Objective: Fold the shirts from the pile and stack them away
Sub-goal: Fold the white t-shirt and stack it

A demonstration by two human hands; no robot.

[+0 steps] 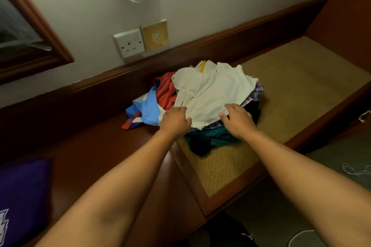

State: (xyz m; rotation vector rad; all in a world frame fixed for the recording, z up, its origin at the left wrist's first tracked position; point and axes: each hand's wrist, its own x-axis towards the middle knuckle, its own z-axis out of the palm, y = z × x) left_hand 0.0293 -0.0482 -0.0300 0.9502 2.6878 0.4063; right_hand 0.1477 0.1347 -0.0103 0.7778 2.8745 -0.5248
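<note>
A pile of shirts lies on the wooden counter against the wall. On top is a white shirt (210,90). Under it show a red shirt (165,90), a light blue and white one (147,109), a plaid one (258,91) and teal and black cloth (208,139). My left hand (175,120) rests on the white shirt's near left edge, fingers curled onto the cloth. My right hand (237,119) sits at its near right edge, fingers spread over it. A folded purple shirt (22,194) with white print lies at the counter's near left.
The counter (112,146) has a woven tan inset panel (297,90) on the right. A wooden back rail, a white wall socket (129,43) and a brass plate (155,35) are behind the pile. A framed mirror (24,32) hangs at the left. Cords lie on the floor at the right.
</note>
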